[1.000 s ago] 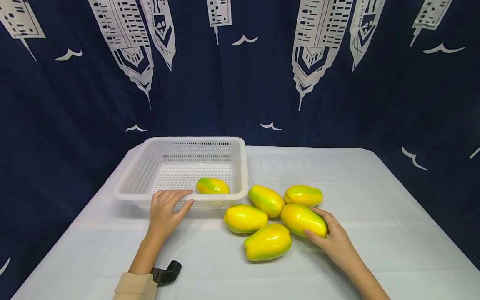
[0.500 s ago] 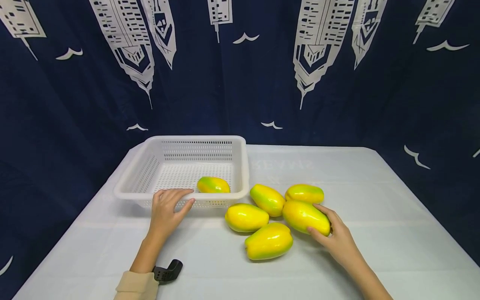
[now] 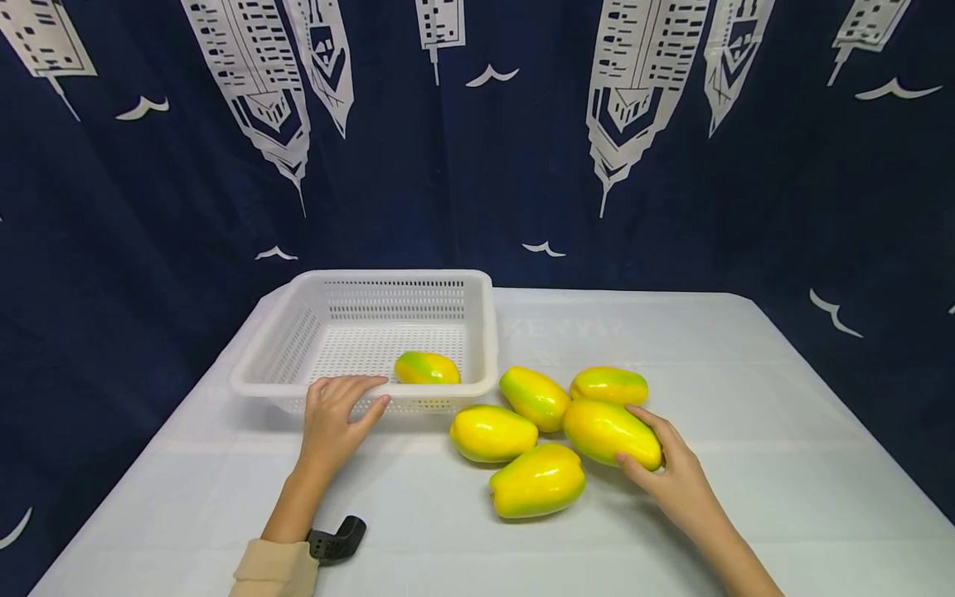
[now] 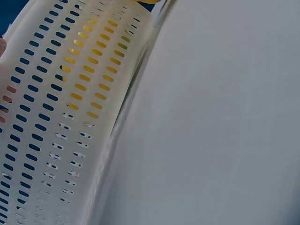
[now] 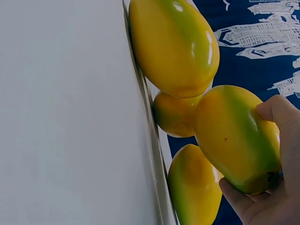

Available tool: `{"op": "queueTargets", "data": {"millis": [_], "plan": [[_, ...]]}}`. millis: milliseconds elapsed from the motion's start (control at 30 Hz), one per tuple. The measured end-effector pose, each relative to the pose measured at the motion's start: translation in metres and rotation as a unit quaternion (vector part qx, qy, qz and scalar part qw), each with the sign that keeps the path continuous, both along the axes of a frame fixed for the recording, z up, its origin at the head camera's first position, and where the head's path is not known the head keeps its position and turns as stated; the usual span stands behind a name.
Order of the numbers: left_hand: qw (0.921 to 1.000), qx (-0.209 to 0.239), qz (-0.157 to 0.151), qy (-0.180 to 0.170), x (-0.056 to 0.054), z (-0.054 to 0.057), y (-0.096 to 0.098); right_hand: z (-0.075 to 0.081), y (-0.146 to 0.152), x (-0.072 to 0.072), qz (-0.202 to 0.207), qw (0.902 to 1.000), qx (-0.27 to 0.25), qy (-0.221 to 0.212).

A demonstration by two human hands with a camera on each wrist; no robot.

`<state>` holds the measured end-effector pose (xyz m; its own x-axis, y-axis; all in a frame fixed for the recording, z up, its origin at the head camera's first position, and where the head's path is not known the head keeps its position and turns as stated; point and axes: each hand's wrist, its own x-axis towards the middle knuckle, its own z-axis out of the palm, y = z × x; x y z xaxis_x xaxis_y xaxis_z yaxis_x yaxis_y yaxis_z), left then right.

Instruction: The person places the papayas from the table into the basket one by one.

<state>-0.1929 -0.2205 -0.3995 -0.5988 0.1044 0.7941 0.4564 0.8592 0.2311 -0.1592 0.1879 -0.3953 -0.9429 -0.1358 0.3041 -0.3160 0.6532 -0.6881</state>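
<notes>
My right hand (image 3: pixel 675 477) grips a yellow-green mango (image 3: pixel 612 433) by its near right end, thumb on one side and fingers on the other. In the right wrist view the held mango (image 5: pixel 236 138) is tilted among the others, its dark stem end toward the palm. My left hand (image 3: pixel 332 419) holds the front rim of a white plastic basket (image 3: pixel 373 390), fingers over the rim and thumb outside. Fingers show faintly through the basket's slots in the left wrist view. One mango (image 3: pixel 427 368) lies inside the basket, near its front right.
Several mangoes lie on the white-covered table (image 3: pixel 783 464), right of the basket: a front one (image 3: pixel 537 481), a left one (image 3: pixel 493 434), a middle one (image 3: pixel 534 398) and a back one (image 3: pixel 608 385). A dark blue printed curtain (image 3: pixel 448 166) hangs behind the table.
The right hand and its mango have shifted slightly up and to the right. My left hand stays at the basket rim; the whole view has drifted a little.
</notes>
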Motion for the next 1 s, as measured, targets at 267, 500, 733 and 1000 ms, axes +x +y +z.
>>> {"op": "queueTargets", "data": {"millis": [267,500,733,1000], "plan": [[1.0000,0.001,-0.002,0.005,-0.001,-0.002,0.000,0.003,0.000,0.001,-0.006,0.9998,0.015,0.012],[1.0000,0.000,-0.003,0.005,-0.001,-0.002,0.001,0.010,0.000,0.003,-0.010,0.9997,0.001,0.022],[1.0000,0.002,-0.001,-0.001,0.000,-0.001,0.001,0.014,-0.001,0.005,-0.015,0.9991,-0.015,0.037],[1.0000,-0.004,0.002,0.000,-0.001,-0.001,0.000,0.017,-0.005,0.005,-0.014,0.9989,-0.016,0.043]]}}
